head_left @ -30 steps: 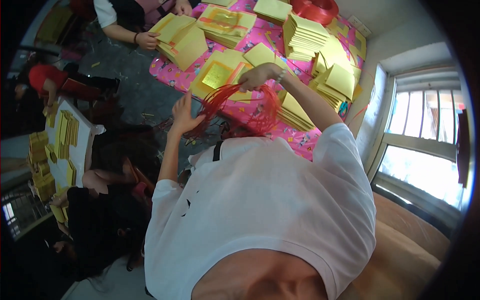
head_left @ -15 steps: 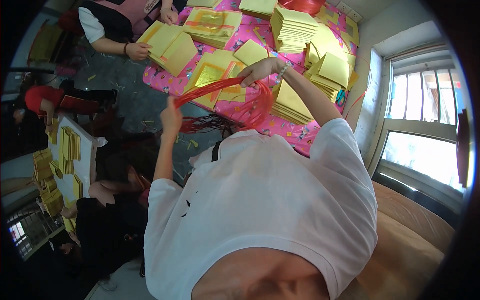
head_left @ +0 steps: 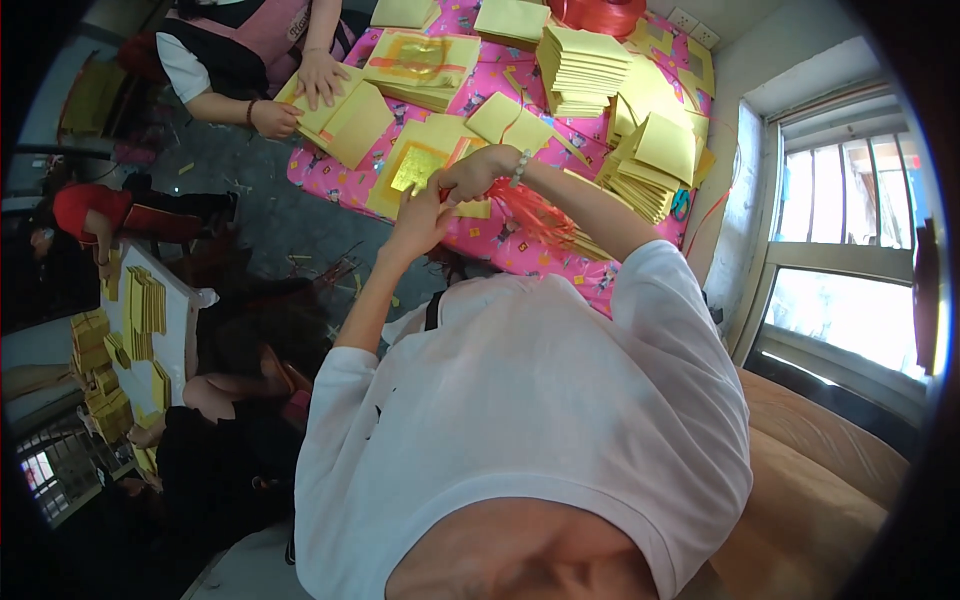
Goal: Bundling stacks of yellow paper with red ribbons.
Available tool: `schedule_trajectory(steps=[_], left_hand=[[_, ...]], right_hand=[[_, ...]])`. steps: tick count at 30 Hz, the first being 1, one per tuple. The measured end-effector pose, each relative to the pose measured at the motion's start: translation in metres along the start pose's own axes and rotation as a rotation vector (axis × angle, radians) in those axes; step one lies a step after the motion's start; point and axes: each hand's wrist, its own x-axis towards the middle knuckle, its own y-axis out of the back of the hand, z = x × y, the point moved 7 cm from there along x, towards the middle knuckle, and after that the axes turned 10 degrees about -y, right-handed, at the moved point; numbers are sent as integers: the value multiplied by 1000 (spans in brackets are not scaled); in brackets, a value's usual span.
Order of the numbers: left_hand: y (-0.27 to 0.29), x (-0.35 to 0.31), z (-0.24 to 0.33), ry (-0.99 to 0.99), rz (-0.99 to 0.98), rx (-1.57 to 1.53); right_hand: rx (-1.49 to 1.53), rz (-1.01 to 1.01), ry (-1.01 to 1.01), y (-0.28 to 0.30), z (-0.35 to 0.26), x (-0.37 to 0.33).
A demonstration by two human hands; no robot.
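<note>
My right hand, with a beaded bracelet at its wrist, is closed on a bundle of thin red plastic strands. The loose lengths trail to the right beneath my forearm, over the table. Up against its fingers is my left hand, also closed at the gathered part of the bundle; its exact hold is partly hidden. Beneath both hands lies a yellow paper sheet with a gold square and orange border. Just beyond is a plain yellow paper stack with a red strand across it.
Pink patterned cloth covers the table. Tall yellow paper stacks and a red ribbon roll stand at the back right, teal-handled scissors by the wall. Across the corner, a co-worker's hands press a paper stack. People sit around a white table at left.
My hands, apart before with the red bundle stretched between them, have come together over the gold-square paper. The strands now trail rightward. The co-worker's one hand has moved flat onto the paper stack.
</note>
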Motion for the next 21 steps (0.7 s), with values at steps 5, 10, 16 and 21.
schedule_trajectory(steps=[5, 10, 16, 21], left_hand=[[-15, -17, -39, 222, -207, 87], [-3, -63, -72, 248, -120, 88], [-39, -71, -87, 320, -343, -61], [-1, 16, -10, -128, 62, 207]], right_hand=[[93, -24, 27, 10, 32, -12], [153, 2, -125, 23, 80, -43], [-97, 116, -206, 32, 63, -43], [-235, 86, -163, 31, 37, -25]])
